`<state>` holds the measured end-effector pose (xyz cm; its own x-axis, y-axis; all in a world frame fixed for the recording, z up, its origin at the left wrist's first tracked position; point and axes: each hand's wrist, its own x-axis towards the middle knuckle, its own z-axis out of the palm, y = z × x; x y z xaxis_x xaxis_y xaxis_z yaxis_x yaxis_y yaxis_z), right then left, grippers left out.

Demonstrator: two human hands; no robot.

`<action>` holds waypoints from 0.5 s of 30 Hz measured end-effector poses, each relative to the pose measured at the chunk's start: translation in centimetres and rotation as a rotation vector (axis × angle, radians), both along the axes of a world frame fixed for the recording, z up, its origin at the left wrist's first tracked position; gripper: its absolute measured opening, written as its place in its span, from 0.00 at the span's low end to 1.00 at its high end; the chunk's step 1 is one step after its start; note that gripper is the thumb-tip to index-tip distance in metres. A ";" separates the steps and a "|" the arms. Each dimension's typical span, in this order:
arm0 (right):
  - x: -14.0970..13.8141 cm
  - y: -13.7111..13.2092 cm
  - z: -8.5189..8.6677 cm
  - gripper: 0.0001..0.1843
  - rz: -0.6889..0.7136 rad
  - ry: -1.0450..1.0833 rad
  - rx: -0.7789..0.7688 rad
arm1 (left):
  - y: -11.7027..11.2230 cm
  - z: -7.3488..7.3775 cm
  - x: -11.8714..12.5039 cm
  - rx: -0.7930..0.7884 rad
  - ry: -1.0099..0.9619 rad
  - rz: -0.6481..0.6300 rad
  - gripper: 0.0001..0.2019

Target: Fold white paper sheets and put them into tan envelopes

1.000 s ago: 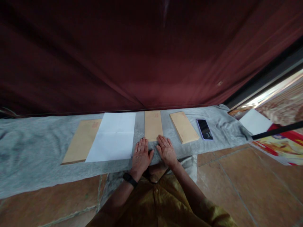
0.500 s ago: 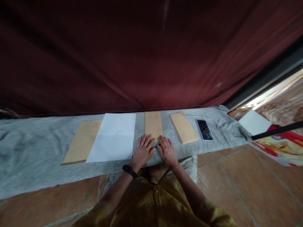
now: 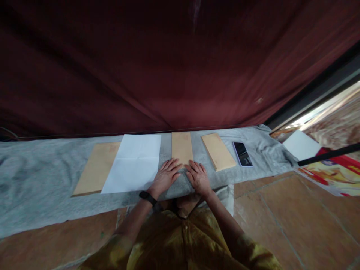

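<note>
One middle envelope [image 3: 181, 146] seems set, near end under your spread left hand [image 3: 167, 175] and right hand [image 3: 199, 180], pinching nothing; paper [image 3: 135, 165] looks unused.

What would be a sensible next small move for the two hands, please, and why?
Perhaps press gently along the near end of the middle brown envelope, working outward: the left hand and the right hand both lie palm down at that end, one toward each near corner.
</note>
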<state>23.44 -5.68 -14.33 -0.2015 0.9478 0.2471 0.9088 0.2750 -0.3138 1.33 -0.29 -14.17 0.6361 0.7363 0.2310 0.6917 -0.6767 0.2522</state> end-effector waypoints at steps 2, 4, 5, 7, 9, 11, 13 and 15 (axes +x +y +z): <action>0.2 0.0 -0.2 0.21 0.003 0.008 -0.005 | 0.0 0.1 -0.4 -0.004 0.002 0.016 0.22; 0.3 0.1 -0.3 0.22 0.006 0.021 -0.010 | -0.1 0.1 -0.7 -0.011 0.008 0.039 0.22; 0.3 0.1 -0.4 0.22 0.008 0.028 -0.012 | -0.3 0.2 -0.8 -0.014 0.012 0.051 0.22; 0.4 0.1 -0.4 0.22 0.007 0.041 -0.012 | -0.6 0.2 -1.0 -0.016 0.016 0.076 0.22; 0.4 0.1 -0.4 0.22 0.005 0.052 -0.010 | -1.0 0.3 -1.0 -0.015 0.018 0.104 0.22; 0.4 0.0 -0.5 0.23 -0.003 0.065 -0.008 | -1.3 0.4 -1.1 -0.015 0.020 0.125 0.22; 0.5 0.0 -0.6 0.23 -0.015 0.078 -0.006 | -1.6 0.4 -1.1 -0.015 0.019 0.140 0.22; 0.6 -0.1 -0.7 0.23 -0.026 0.088 -0.004 | -1.7 0.5 -1.1 -0.013 0.019 0.152 0.22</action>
